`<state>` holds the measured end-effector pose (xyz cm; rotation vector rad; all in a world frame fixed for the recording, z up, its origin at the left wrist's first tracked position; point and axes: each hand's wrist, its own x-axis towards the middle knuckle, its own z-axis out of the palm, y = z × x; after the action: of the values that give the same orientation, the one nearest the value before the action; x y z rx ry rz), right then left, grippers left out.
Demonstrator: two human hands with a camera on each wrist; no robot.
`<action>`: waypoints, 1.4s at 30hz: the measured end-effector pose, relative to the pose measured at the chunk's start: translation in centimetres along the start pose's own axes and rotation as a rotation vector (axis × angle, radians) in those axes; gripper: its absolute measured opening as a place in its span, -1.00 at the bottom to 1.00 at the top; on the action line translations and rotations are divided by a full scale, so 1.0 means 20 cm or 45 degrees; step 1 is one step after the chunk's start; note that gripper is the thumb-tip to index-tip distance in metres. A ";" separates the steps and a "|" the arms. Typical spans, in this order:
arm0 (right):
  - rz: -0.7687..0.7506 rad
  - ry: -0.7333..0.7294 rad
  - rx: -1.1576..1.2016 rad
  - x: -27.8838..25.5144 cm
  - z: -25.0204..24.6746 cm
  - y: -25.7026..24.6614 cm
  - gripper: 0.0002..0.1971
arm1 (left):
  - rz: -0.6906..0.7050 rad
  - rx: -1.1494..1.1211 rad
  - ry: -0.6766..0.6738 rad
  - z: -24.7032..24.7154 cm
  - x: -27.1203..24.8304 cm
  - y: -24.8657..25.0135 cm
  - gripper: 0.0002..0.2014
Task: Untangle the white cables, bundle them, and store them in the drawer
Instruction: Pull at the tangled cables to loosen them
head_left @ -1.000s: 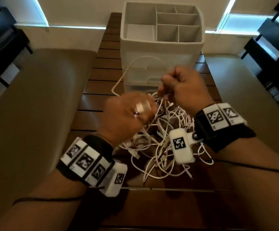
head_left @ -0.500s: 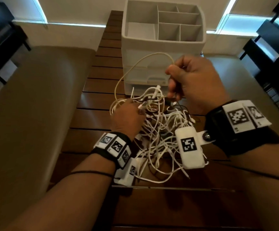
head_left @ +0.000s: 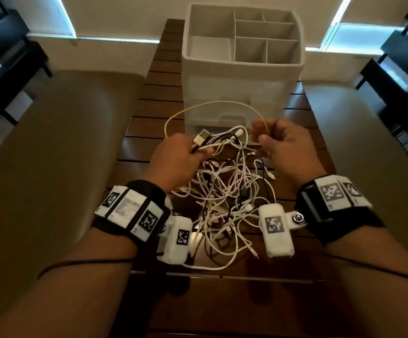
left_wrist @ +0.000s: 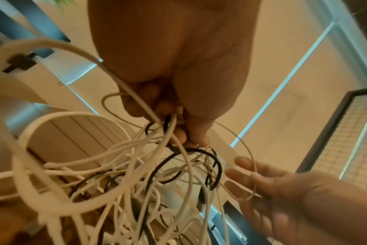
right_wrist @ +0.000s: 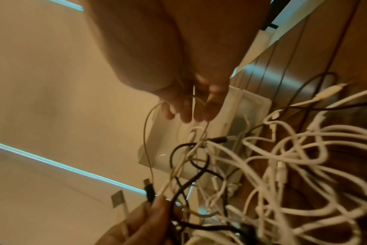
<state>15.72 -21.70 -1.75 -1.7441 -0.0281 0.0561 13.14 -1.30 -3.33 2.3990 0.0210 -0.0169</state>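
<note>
I'm barely started: my left hand (head_left: 173,158) has its grip clenched on a bunch of plugs and strands, my right hand (head_left: 279,145) pinches one thin cable loop (head_left: 212,104), while the white cables (head_left: 224,203) lie knotted on the counter (head_left: 149,113) before the shut drawer (head_left: 232,123), nothing bundled.

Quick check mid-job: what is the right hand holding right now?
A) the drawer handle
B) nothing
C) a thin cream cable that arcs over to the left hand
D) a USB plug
C: the right hand pinches the thin cream cable, which loops in front of the organizer to the left hand.
</note>
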 end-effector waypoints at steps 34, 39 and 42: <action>-0.428 0.181 -0.439 0.04 -0.25 -0.04 -0.85 | -0.031 0.357 -0.218 -0.07 -0.07 -0.12 -0.81; -0.444 -0.246 -0.776 -0.01 -0.12 -0.02 -0.85 | 0.180 -0.035 0.230 -0.18 -0.10 0.15 -0.77; -0.447 -0.436 -0.757 -0.03 -0.05 -0.02 -0.89 | 0.331 -0.128 0.152 -0.10 -0.12 0.26 -0.78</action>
<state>15.15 -22.66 -1.13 -2.2759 -0.6577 0.0947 10.91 -3.73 1.71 2.2822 -0.2284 0.2429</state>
